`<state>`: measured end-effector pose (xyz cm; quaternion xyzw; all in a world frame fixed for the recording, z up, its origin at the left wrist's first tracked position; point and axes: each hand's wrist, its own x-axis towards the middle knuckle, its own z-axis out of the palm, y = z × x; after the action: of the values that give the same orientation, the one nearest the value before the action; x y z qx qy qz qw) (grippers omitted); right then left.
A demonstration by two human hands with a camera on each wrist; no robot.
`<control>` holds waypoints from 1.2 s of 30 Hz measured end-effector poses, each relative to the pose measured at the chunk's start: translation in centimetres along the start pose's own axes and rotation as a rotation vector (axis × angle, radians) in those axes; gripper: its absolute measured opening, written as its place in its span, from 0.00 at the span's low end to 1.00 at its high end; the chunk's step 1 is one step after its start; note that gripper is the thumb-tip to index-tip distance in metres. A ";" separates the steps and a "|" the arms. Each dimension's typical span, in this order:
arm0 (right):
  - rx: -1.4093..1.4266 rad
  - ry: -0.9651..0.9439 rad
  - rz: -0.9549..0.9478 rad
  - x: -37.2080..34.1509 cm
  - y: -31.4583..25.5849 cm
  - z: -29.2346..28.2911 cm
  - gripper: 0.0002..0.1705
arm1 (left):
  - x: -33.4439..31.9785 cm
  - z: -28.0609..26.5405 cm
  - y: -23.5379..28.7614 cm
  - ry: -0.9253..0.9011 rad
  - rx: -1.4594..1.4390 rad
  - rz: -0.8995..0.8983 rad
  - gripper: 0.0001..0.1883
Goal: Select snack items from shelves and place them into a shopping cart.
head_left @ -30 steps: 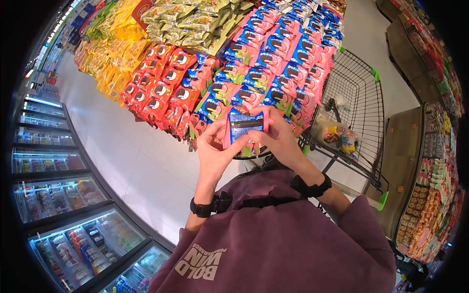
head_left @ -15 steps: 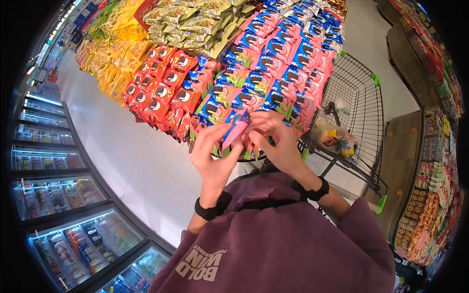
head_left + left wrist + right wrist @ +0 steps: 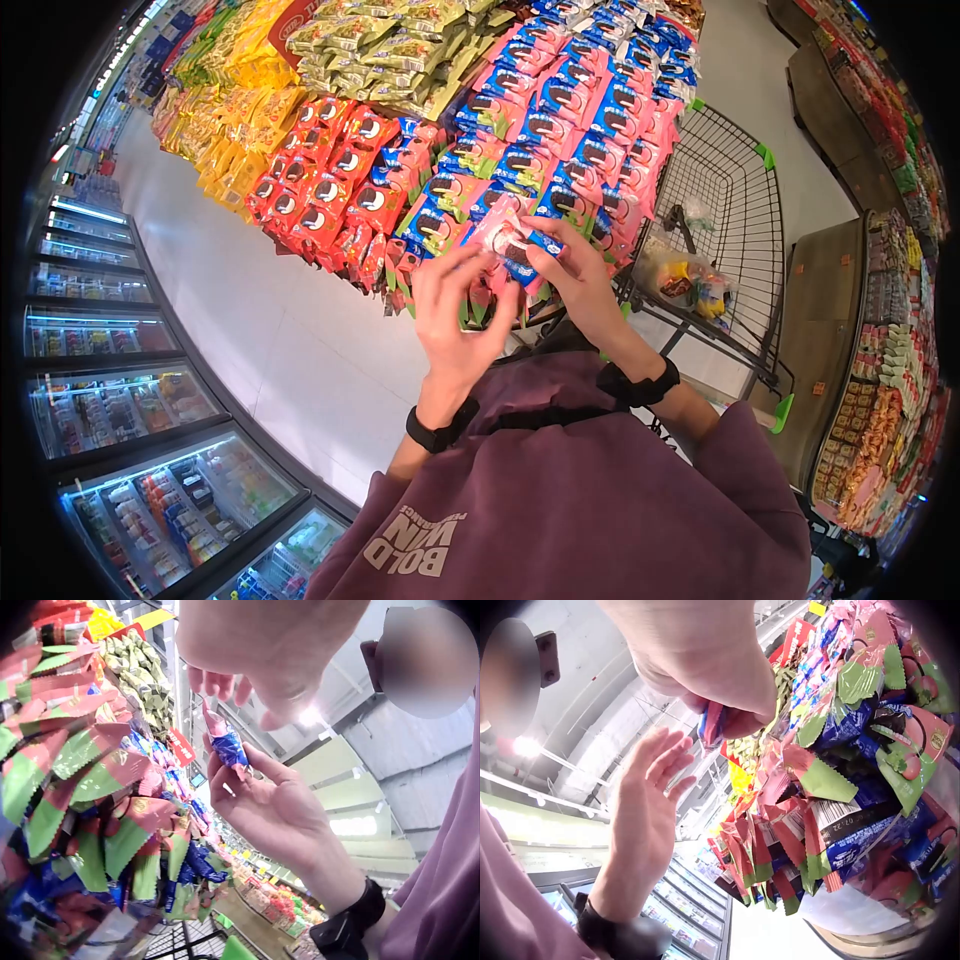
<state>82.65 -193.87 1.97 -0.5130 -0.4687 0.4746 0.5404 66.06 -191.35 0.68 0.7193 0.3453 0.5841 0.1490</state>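
Note:
A small pink-and-blue snack packet with a dark cookie picture is pinched by my right hand in the head view. Just to its left, my left hand has its fingers spread and slightly bent. The left wrist view has the packet upright between the right thumb and fingers, below the left hand. From the right wrist, the left hand appears open and apart from the packet. Behind both hands rise rows of similar blue-and-pink packets.
Red, yellow and olive-green packets fill the rest of the display. A shopping cart holding a bag of goods stands at right. Freezers line the left, shelves the right.
The packet has turned over from its blue back to its pink-and-blue front. My left hand has let go and drawn slightly down from it; my right hand keeps hold.

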 end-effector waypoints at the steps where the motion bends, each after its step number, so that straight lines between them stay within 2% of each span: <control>1: 0.004 -0.005 0.005 0.0 -0.2 0.0 0.19 | -0.1 0.4 -0.2 0.050 -0.072 -0.130 0.23; 2: 0.009 -0.011 0.010 -0.1 -0.5 0.1 0.18 | -0.1 0.7 -0.3 0.099 -0.144 -0.259 0.24; 3: 0.013 -0.016 0.015 -0.1 -0.7 0.2 0.18 | 0.0 0.5 0.2 0.069 -0.255 -0.454 0.23; 6: 0.090 -0.017 -0.122 -0.1 0.3 0.7 0.17 | -0.8 0.9 -2.0 -0.169 -0.659 -0.727 0.18; 7: 0.049 -0.009 -0.139 0.0 0.8 0.7 0.16 | -1.0 0.9 -2.4 -0.260 -0.666 -0.740 0.14; 10: 0.025 -0.039 -0.169 -0.3 1.4 0.4 0.17 | -0.8 1.5 -1.2 -0.150 -0.831 -0.758 0.11; 12: -0.159 -0.051 -0.252 -0.1 1.5 -0.4 0.18 | -1.3 1.7 -1.9 -0.139 -0.859 -0.754 0.09; 13: -0.251 -0.059 -0.294 0.0 1.5 -0.7 0.19 | -1.4 1.4 -2.4 -0.161 -0.848 -0.744 0.09; 16: 0.015 -0.065 -0.137 -0.5 0.2 -0.9 0.18 | -0.4 0.4 -1.2 -0.323 -0.824 -0.722 0.14; 20: -0.045 -0.155 -0.070 -0.1 -1.0 -1.6 0.17 | -0.8 -0.3 -1.7 -0.494 -0.658 -0.598 0.21; 22: -0.008 -0.124 0.011 0.0 -0.5 -1.9 0.17 | -0.6 -0.1 -1.4 -0.365 -0.735 -0.704 0.21; 24: -0.005 -0.107 0.005 0.0 -0.1 -2.0 0.19 | -0.2 -0.1 -0.6 -0.200 -0.787 -0.851 0.21; 25: -0.004 -0.099 0.002 0.0 0.0 -2.1 0.20 | -0.4 0.5 -0.8 -0.124 -0.855 -0.816 0.20; 28: 0.028 -0.044 -0.030 -0.5 -0.1 -1.8 0.20 | -0.3 0.5 -0.7 -0.136 -0.895 -0.814 0.20; 31: 0.006 -0.082 -0.079 -0.5 -0.4 -2.1 0.22 | -0.3 0.4 -0.7 -0.189 -0.910 -0.838 0.21; 34: -0.141 -0.120 -0.104 -0.7 -0.6 -2.7 0.26 | -0.3 0.5 -1.0 -0.303 -0.875 -0.842 0.23; 36: -0.067 -0.052 -0.103 -0.8 0.0 -2.8 0.28 | -0.1 1.0 -0.6 -0.303 -0.887 -0.790 0.25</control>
<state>85.38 -194.95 1.86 -0.4936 -0.5241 0.4434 0.5340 66.81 -190.78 -0.03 0.4814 0.2849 0.4638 0.6870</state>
